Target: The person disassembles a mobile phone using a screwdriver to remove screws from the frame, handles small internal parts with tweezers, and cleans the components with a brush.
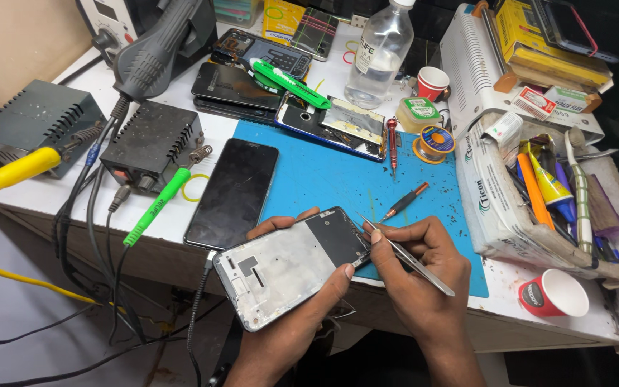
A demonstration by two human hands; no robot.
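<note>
My left hand (302, 315) cradles a stripped phone frame (291, 265) from beneath, thumb hooked over its near long edge and fingertips curled up over the far edge, so the fingers are closed firmly around it. The frame hangs tilted just off the front edge of the table (37, 197), bare silvery metal facing me with a dark panel at the upper right end. My right hand (424, 269) pinches a pair of metal tweezers (402, 252) between thumb and forefinger, the other fingers folded in behind; the tips sit at the frame's dark corner, though I cannot quite tell whether they touch it or grip some small part there. Just beyond the frame a black phone (234, 192) lies face up, half on the table and half beside the blue work mat (338, 183). On the mat rest a small red-tipped screwdriver (406, 201), a second one (392, 147) upright to my view, and an opened handset (331, 125) at the far edge. A green soldering iron (155, 208) lies left of the black phone, near a black power unit (152, 143). Farther back stands a clear plastic bottle (380, 54), with a red paper cup (433, 82) beside it. Another red cup (554, 294) lies on its side near my right wrist, below a tray of tools (539, 208).
</note>
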